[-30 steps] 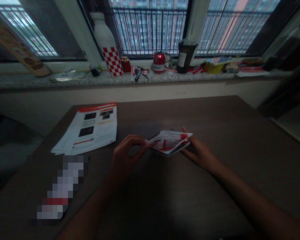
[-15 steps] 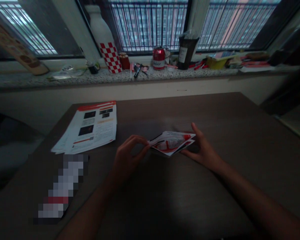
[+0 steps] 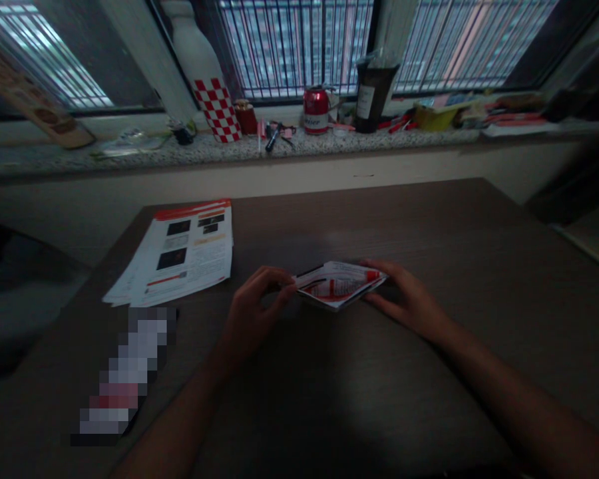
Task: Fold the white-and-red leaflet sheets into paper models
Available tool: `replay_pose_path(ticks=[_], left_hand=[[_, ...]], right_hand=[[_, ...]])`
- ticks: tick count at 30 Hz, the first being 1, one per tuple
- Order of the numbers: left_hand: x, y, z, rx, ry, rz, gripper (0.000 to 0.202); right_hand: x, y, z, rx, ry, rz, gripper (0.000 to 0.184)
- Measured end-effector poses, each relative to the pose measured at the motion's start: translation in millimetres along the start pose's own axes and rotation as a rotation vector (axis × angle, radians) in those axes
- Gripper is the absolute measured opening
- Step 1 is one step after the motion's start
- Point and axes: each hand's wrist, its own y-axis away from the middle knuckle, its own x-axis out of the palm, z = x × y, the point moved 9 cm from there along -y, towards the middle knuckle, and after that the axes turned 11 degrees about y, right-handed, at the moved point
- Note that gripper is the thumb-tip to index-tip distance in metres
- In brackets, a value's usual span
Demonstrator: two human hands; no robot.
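Note:
Between my two hands is a folded sheet of printed paper (image 3: 337, 286), white with red and black print, its layers parted into a diamond-shaped opening. My left hand (image 3: 259, 299) pinches the paper's left corner between thumb and fingers. My right hand (image 3: 404, 299) is closed on the right corner, with the thumb below and the fingers along the upper edge. The paper is held just over the dark table (image 3: 429, 399); whether its underside touches the surface I cannot tell.
A stack of printed sheets (image 3: 190, 253) lies at the table's left, with a pixelated long object (image 3: 130, 372) nearer me. On the windowsill (image 3: 304, 146) stand a checkered white bottle (image 3: 214, 100), a red can (image 3: 316, 113), a dark cup (image 3: 372, 100) and a yellow container (image 3: 434, 118).
My right hand's fingers have closed onto the paper's right corner, where they were spread apart before. The right-hand layers have come together. My left hand keeps its pinch.

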Motion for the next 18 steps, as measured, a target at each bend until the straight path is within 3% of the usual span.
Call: replay_pose_path(ticks=[6, 13, 18], left_hand=[[2.3, 0.6, 2.9, 0.008, -0.001, 0.020, 0.014], [4.6, 0.6, 3.9, -0.040, -0.035, 0.044, 0.023], [4.7, 1.7, 6.7, -0.041, -0.054, 0.049, 0.022]], right_hand=[[-3.9, -0.3, 3.8, 0.002, 0.052, -0.025, 0.052], [-2.3, -0.6, 8.8, -0.033, 0.068, -0.033, 0.071], [-1.0, -2.3, 15.8, -0.077, 0.126, -0.008, 0.064]])
